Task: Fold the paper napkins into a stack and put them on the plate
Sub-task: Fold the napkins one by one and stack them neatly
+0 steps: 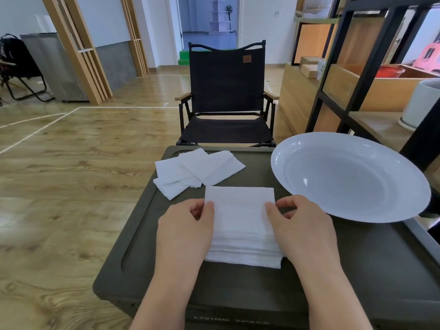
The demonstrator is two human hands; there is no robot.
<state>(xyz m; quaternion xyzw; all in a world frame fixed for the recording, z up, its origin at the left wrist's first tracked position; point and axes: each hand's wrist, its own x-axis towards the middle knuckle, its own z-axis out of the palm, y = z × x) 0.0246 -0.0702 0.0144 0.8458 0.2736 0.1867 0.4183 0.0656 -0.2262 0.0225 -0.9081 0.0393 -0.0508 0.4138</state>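
Note:
A stack of folded white paper napkins [240,225] lies in the middle of the dark table [357,270]. My left hand [184,229] pinches the top napkin's left edge. On the right edge, my right hand [302,225] pinches the same napkin. Several loose white napkins [195,171] lie overlapping at the far left of the table. A large white plate [352,177] stands at the far right, with nothing on it.
A black folding chair [226,96] faces the table's far edge. Wooden and black metal shelving [357,67] rises on the right behind the plate. Wooden floor [71,175] stretches to the left.

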